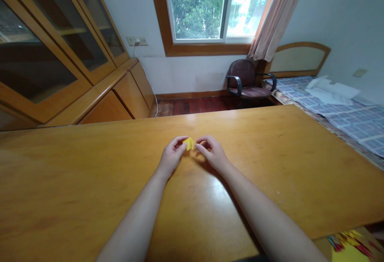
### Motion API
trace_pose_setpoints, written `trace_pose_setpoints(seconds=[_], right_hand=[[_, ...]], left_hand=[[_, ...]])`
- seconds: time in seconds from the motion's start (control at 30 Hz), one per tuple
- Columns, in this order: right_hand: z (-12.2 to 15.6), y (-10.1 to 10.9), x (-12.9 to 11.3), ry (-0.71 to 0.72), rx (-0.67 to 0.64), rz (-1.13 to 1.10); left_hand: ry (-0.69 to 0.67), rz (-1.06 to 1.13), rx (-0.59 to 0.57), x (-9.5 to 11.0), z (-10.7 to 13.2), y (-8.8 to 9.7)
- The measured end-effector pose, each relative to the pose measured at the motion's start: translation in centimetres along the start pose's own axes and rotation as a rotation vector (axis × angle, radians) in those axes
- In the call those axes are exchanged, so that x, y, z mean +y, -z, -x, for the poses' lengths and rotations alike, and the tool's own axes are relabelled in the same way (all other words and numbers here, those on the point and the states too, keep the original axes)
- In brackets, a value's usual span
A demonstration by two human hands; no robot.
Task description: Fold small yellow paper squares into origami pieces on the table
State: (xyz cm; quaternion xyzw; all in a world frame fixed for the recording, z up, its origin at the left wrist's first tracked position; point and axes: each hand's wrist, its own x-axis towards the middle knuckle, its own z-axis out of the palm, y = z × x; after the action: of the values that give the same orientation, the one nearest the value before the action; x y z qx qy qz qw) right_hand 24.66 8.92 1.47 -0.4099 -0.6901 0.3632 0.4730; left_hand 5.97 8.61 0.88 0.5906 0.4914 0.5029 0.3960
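A small piece of folded yellow paper (188, 143) is held just above the wooden table. My left hand (174, 152) pinches its left side between thumb and fingers. Close to the paper's right edge is my right hand (211, 150), its fingers curved and the thumb a little apart from the index finger. A narrow gap appears to lie between the right fingertips and the paper. The paper has pointed corners and a crease, but its exact folded shape is too small to make out.
The wooden table (105, 182) stretches wide under both arms. At the lower right, below the table edge, lie yellow paper (348, 252) and several colourful pieces. Beyond stand a maroon armchair (244, 78), a bed (339, 106) and a glass-fronted cabinet (90, 90).
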Motion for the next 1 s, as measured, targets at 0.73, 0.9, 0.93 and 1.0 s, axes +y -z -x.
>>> trace_pose_setpoints(seconds=[0.73, 0.9, 0.93, 1.0], right_hand=[[0.07, -0.16, -0.32, 0.054, -0.047, 0.030], [0.07, -0.22, 0.06, 0.062, -0.054, 0.039], [0.06, -0.24, 0.13, 0.060, -0.056, 0.039], [0.05, -0.29, 0.23, 0.058, -0.057, 0.036]], left_hand=[[-0.040, 0.000, -0.026, -0.27, -0.02, -0.11], [-0.033, 0.012, -0.025, -0.15, 0.02, -0.09], [-0.029, 0.010, -0.027, -0.10, 0.05, -0.09], [-0.018, 0.002, -0.029, 0.06, 0.11, -0.11]])
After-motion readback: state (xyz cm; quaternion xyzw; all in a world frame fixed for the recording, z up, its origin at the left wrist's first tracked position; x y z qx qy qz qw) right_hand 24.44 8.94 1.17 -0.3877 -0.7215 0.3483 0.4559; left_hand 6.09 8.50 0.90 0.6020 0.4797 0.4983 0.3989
